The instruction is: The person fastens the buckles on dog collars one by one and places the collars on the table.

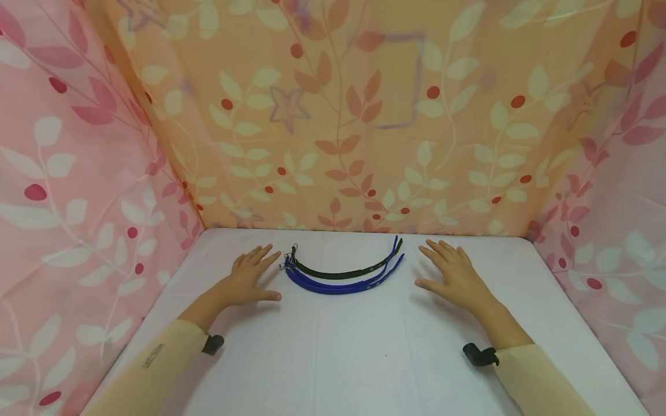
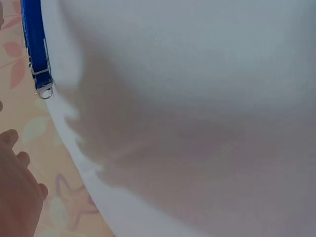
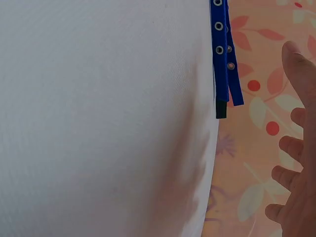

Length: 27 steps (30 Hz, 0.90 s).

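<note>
Two blue collars (image 1: 328,289) and one black collar (image 1: 333,275) lie together on the white table, curved in an arc that bows toward the person. Their buckle ends are bunched on the left. In the left wrist view a blue collar end with a metal buckle (image 2: 40,74) and ring shows; the right wrist view has the eyelet ends (image 3: 220,74) and a black tip (image 3: 221,110). My left hand (image 1: 247,280) is spread just left of the buckles, holding nothing. Fingers apart, my right hand (image 1: 451,276) hovers to the right of the free ends, also holding nothing.
A white cloth (image 1: 354,358) covers the table. Behind it hangs an orange leaf-patterned curtain (image 1: 250,173). Pink patterned curtains stand along the left (image 1: 93,190) and right (image 1: 624,202) sides. Black wrist-worn devices (image 1: 213,344) sit at both sleeve ends.
</note>
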Tool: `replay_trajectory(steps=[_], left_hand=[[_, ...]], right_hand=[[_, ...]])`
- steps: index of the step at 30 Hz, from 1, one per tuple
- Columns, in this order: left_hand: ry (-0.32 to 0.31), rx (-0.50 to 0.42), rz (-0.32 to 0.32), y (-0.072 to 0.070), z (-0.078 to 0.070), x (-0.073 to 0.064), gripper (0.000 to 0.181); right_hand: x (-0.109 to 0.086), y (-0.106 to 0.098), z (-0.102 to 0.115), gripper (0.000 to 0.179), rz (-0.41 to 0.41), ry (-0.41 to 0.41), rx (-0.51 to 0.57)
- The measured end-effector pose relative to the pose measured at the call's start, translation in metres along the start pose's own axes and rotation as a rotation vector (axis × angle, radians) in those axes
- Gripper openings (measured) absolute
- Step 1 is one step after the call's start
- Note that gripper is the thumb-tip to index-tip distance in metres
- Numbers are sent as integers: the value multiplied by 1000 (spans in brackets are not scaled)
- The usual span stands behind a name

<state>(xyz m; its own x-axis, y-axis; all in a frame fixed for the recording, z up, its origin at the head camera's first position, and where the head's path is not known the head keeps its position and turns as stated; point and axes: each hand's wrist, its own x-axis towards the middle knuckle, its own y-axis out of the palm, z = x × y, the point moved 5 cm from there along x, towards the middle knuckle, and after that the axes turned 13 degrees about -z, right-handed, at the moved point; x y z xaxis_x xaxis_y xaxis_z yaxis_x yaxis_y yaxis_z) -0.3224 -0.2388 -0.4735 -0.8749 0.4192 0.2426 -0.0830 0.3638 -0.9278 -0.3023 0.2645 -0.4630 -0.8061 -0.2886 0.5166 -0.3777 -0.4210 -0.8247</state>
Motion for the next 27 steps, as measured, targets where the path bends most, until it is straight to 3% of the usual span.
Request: replay_trajectory(steps=[7, 19, 27], left_hand=[[-18, -5, -2, 8, 1, 8, 107], [4, -30, 2, 17, -6, 21, 97], [-25, -55, 53, 28, -8, 23, 89]], right_hand=[[7, 10, 1, 88, 28, -8, 19], [15, 25, 3, 82, 98, 1, 61], [24, 38, 8, 76, 133, -9, 74]])
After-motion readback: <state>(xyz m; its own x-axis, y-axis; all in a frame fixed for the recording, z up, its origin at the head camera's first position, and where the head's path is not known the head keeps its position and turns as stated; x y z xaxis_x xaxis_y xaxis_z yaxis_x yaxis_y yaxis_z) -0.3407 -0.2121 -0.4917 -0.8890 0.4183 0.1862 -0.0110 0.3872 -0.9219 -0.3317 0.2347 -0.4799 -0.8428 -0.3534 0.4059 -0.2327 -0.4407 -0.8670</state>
